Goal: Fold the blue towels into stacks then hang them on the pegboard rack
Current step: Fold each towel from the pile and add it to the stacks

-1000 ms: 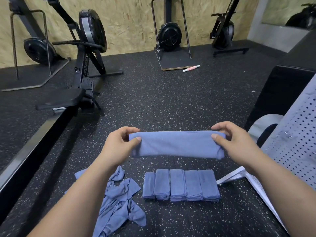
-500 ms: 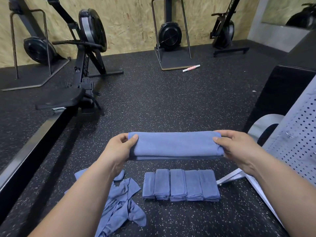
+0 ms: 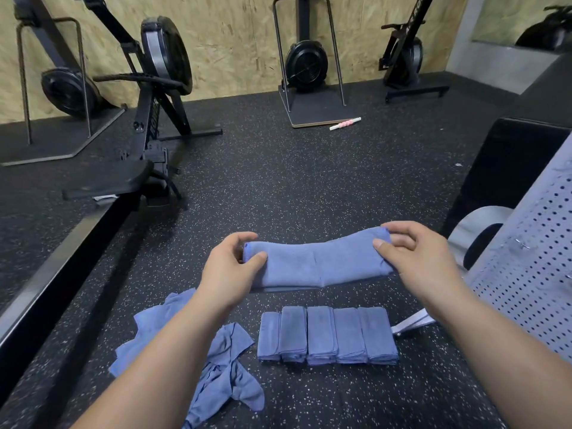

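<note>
A blue towel [image 3: 318,263], folded into a long band, hangs in the air in front of me above the floor. My left hand [image 3: 230,267] pinches its left end and my right hand [image 3: 414,258] pinches its right end, which sits a little higher. The band creases at its middle. Below it, a row of several folded blue towels [image 3: 328,334] lies side by side on the floor. A heap of unfolded blue towels [image 3: 216,360] lies to their left, partly hidden by my left forearm. The grey pegboard rack [image 3: 526,270] leans at the right edge.
The floor is black speckled rubber [image 3: 309,181]. A rowing machine [image 3: 148,125] and its long rail stand at the left. Fan-wheel machines line the plywood wall at the back. A pink and white roller [image 3: 345,123] lies on the floor. A black box [image 3: 507,162] stands behind the rack.
My hands have come closer together, the right one rising slightly, so the flat towel band now bends at its middle. The folded row and the heap have not moved.
</note>
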Demonstrator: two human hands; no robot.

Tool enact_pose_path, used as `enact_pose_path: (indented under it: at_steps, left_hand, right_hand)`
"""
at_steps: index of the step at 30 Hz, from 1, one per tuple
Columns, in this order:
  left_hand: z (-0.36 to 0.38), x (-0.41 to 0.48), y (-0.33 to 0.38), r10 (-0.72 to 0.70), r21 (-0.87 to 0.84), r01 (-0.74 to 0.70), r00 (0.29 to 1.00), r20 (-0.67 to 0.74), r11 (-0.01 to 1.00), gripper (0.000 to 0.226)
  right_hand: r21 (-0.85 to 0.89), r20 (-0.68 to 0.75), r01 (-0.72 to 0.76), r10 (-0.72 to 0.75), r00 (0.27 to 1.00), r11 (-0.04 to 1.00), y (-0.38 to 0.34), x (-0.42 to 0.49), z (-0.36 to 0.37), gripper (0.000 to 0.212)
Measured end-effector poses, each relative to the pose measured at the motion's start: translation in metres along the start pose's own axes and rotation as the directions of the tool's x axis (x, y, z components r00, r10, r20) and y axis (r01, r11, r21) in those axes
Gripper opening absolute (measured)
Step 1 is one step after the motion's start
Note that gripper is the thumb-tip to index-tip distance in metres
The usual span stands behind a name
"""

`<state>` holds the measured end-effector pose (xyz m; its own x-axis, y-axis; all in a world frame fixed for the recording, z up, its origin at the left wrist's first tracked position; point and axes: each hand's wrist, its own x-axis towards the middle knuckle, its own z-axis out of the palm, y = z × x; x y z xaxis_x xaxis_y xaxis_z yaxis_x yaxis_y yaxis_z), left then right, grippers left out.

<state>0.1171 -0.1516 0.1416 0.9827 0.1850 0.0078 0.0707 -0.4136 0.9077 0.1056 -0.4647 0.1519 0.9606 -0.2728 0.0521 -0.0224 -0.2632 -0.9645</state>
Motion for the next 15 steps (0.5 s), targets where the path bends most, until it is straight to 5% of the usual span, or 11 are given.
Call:
enact_pose_path:
  at_steps: [8, 15]
  left_hand:
    - [0.043, -0.037, 0.029, 0.117, -0.205, -0.058, 0.949, 0.291, 0.977, 0.059]
    - [0.044, -0.037, 0.033, 0.000, -0.420, 0.218, 0.888, 0.461, 0.881, 0.038]
  right_hand:
    - [-0.077, 0.146, 0.190, -0.177, 0.973, 0.979, -0.024, -0.034, 0.034, 0.037]
    - [0.013, 0.338, 0.278, -0.266, 0.903, 0.961, -0.032, -0.046, 0.039, 0.034]
